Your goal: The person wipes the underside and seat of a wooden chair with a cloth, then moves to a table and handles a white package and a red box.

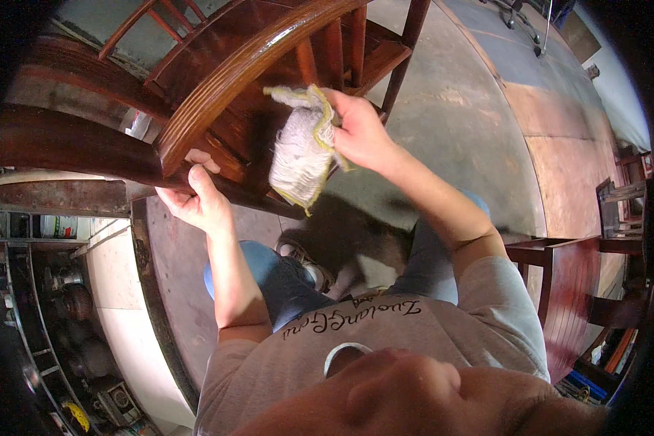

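Note:
My right hand (362, 131) holds a bunched white cloth (301, 155) with yellow stitched edges. The cloth hangs in front of a dark, reddish-brown wooden chair (234, 125) and looks slightly blurred. My left hand (199, 201) is closed around a dark wooden rail (76, 144) of the chair, close to where a curved, glossy brown top piece (245, 60) meets it. Pale fingertips show on the rail's far side, beyond my thumb. Beneath the curved piece, upright wooden spindles (335, 54) run down to the chair's lower parts.
Grey floor (452, 114) spreads to the right, with brown sheets (572, 180) lying beyond. A reddish wooden piece of furniture (572, 305) stands at my right. On the left are a pale board (120, 289) and a metal shelf (32, 321) crowded with dark items. My shoe (310, 267) is below.

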### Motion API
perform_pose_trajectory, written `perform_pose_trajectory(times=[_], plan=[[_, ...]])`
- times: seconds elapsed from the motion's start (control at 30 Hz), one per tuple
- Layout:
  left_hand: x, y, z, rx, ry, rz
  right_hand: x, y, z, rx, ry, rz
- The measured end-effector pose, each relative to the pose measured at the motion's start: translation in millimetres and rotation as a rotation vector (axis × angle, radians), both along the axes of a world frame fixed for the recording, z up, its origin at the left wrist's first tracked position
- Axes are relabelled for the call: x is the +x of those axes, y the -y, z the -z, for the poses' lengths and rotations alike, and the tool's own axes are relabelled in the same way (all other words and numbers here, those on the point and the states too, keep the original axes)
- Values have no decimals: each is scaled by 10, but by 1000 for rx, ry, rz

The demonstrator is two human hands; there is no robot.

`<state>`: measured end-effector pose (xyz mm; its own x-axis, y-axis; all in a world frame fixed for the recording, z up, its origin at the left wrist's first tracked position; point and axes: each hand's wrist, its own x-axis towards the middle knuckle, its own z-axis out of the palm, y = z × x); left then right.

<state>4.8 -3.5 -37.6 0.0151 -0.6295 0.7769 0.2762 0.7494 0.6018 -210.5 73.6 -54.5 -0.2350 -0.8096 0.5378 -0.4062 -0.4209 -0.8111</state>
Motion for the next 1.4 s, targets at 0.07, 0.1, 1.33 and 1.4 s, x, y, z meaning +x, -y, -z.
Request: perform_pose_trajectory(times=[0.07,0.1,1.33,1.4], plan=[[-5,4,-9,-23,9,6,121,29,48,359,-381,18],[-7,6,-15,-37,6,35,182,37,80,611,-581,3],[2,-4,-28,-34,-3,44,-818,-179,12,217,-238,-303],[11,-4,-34,-54,8,44,-922,-161,-35,63,44,-33]])
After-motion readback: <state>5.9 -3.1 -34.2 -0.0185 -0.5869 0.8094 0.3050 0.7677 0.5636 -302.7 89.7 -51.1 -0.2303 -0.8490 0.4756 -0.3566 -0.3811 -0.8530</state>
